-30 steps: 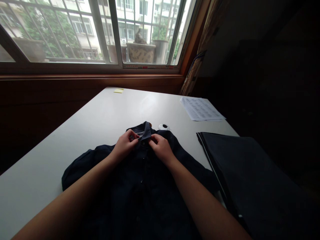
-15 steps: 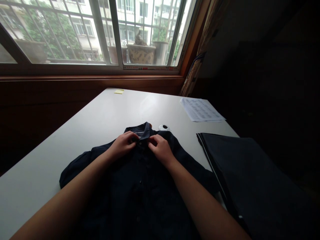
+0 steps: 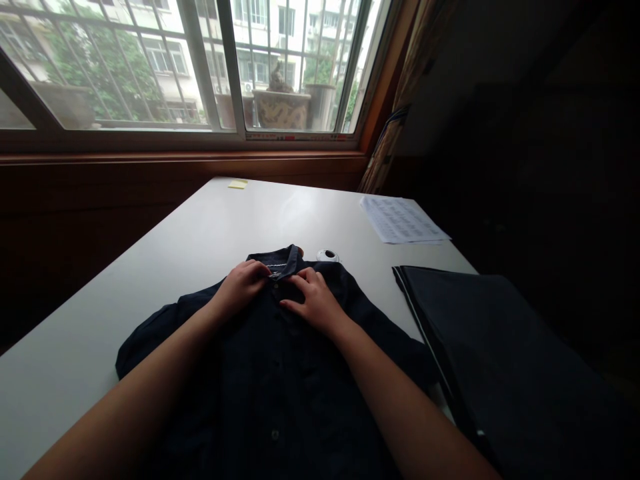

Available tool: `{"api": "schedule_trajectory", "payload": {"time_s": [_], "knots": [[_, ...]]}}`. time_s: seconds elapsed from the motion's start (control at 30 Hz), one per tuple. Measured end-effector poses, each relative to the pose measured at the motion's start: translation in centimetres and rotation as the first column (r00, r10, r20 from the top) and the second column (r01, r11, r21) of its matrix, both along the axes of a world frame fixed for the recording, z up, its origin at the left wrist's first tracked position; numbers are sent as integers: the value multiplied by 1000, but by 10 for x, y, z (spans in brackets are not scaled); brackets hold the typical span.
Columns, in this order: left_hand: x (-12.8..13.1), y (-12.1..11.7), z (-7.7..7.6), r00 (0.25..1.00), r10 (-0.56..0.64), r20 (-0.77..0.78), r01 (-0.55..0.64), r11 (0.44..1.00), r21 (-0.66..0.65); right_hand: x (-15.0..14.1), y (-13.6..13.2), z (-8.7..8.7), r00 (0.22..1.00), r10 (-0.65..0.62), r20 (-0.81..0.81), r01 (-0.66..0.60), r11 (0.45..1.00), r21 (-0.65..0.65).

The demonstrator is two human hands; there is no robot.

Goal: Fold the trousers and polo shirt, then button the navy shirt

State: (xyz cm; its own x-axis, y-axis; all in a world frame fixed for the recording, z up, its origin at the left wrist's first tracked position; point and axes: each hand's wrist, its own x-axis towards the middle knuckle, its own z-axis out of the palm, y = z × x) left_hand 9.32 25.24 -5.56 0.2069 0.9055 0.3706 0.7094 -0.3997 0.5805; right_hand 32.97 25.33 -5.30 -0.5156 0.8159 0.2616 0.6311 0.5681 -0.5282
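Observation:
A dark navy shirt (image 3: 250,373) with a buttoned front lies spread on the white table, its collar (image 3: 287,259) pointing away from me. At the left side of the collar, my left hand (image 3: 243,283) has its fingers closed on the shirt's edge. My right hand (image 3: 315,297) rests at the other side of the neck opening, thumb and fingers apart, touching the cloth. A small button (image 3: 276,285) shows between the hands. Lower on the front another button (image 3: 275,435) is visible. Both forearms cover parts of the shirt.
On the white table (image 3: 165,247), a folded dark cloth (image 3: 490,333) lies to the right. Printed sheets (image 3: 403,220) are at the far right and a yellow sticky note (image 3: 238,184) at the far edge. Beyond the collar sits a white round object (image 3: 328,255). A barred window stands behind.
Both hands were pinching near the collar; the right thumb and fingers have since spread apart. My left hand has shifted slightly left, and the shirt front and collar have moved a little left with it.

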Motion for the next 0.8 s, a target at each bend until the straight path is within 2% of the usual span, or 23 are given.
{"api": "schedule_trajectory", "payload": {"time_s": [0.17,0.33,0.47,0.57,0.8], "knots": [[-1,2,-5,997,41,-59,-37,998,59,-3,-6,2,988,19,152,-27,998,49],[1,-1,-3,999,20,38,-21,999,39,-7,-11,2,971,10,239,-34,995,94],[2,-3,0,993,-82,90,79,996,44,-7,-9,1,981,-9,192,-8,996,85],[1,-3,-2,987,-159,16,157,985,78,-7,-5,0,992,-36,121,30,998,52],[-3,2,-13,975,-184,-126,201,969,145,-4,-1,-3,998,-66,6,66,998,9]]}}
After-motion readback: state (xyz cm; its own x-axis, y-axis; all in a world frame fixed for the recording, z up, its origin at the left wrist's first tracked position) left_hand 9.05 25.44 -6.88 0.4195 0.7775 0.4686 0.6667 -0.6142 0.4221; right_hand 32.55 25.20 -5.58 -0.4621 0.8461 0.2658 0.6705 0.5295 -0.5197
